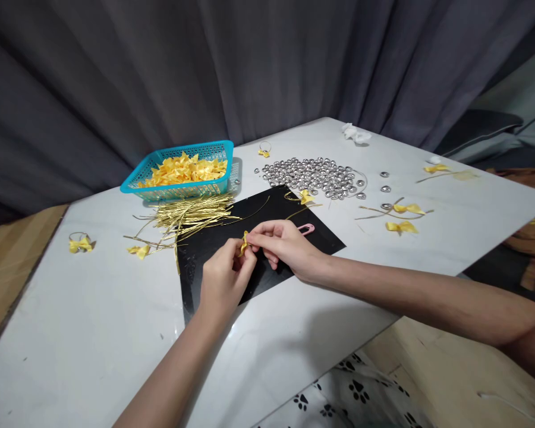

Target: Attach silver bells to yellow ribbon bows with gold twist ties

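Both hands meet over a black mat (pixel 200 244) on the white table. Pinched in the fingers of my left hand (pixel 226 270) is a small yellow ribbon bow (pixel 244 242). My right hand (pixel 288 244) closes its thumb and forefinger on the bow's right side; whether it also grips a tie there is too small to tell. Just beyond my right hand lies a pink-handled tool (pixel 306 228), partly covered by the hand. Another yellow bow (pixel 305 197) rests at the mat's far edge, near a gold twist tie (pixel 304 211).
A blue basket (pixel 178 193) of yellow bows stands at the back left, with a bundle of gold ties (pixel 191 213) before it. Silver beads (pixel 312 175) are heaped behind the mat. Loose bows (pixel 401 227) lie right; a finished-looking bow ring (pixel 80 244) sits left.
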A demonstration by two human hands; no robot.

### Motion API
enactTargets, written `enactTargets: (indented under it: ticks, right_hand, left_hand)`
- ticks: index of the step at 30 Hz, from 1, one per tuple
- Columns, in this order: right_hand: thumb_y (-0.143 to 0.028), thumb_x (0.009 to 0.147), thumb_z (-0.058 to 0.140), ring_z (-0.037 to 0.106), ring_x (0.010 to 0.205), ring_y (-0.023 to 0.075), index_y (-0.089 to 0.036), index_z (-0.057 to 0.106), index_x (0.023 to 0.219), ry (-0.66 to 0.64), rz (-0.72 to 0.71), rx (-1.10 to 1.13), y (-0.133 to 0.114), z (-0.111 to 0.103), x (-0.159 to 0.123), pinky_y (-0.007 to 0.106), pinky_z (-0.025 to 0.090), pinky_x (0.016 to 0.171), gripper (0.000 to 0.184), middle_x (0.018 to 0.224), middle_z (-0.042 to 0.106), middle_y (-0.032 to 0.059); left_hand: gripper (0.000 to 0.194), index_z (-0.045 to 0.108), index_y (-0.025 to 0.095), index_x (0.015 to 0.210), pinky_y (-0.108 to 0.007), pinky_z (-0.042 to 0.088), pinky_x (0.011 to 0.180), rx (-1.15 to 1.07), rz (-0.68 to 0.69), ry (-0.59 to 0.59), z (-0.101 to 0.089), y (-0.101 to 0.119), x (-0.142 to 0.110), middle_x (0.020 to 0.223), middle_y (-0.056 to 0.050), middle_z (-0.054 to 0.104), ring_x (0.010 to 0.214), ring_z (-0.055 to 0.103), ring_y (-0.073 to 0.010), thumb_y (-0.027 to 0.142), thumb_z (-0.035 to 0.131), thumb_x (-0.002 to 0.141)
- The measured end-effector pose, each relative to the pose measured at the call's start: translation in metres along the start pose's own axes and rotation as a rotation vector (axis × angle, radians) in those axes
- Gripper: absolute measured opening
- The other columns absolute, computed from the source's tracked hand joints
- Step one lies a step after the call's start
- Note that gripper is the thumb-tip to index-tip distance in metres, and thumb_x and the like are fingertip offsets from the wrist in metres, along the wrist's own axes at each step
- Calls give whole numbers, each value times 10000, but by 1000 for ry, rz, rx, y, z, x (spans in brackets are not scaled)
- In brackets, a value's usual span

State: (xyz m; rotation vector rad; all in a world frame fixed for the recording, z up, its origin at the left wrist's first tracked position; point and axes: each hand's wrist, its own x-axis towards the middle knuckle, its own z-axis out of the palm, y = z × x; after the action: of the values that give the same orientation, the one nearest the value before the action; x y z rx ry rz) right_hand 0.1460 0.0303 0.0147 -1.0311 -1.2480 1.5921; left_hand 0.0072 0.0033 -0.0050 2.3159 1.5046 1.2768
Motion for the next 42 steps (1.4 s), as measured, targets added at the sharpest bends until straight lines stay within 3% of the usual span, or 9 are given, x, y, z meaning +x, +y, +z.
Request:
enactTargets:
  ticks: [6,12,18,26,42]
  right_hand:
    - [-135,730,587,380,297,20,-128,582,734,-37,38,-26,-4,0,-1,138,307,298,9,457,465,-86]
    - [-189,784,578,413,310,-1,-126,574,757,-28,11,-181,0,-1,1,137,296,272,68,670,561,-40]
    - [-196,810,558,395,330,19,-135,555,739,14,-45,-190,-4,1,0,131,304,305,94,509,495,-75]
    - [-206,819,543,336,318,26,-133,576,725,-42,38,-41,2,-1,2,134,295,325,123,390,398,-95]
    - [-189,774,590,415,312,22,-118,598,715,12,33,-94,-2,1,1,151,342,308,92,533,555,-46]
  left_hand:
    - [73,533,195,710,-185,368,493,-42,-90,22,-1,1,1,539,58,503,473,462,-85,187,540,782]
    - [82,542,185,717,-184,393,505,-157,-221,76,-2,2,2,553,53,505,489,463,-86,224,547,790]
    - [68,542,181,697,-179,394,491,-135,-173,72,-1,4,3,526,58,508,465,460,-78,187,558,763]
    - [73,546,187,668,-176,379,469,-101,-149,18,1,3,4,513,59,525,444,459,-74,169,573,734]
    - [107,534,188,642,-176,356,461,-106,-205,34,1,2,3,506,63,514,435,449,-71,210,587,732]
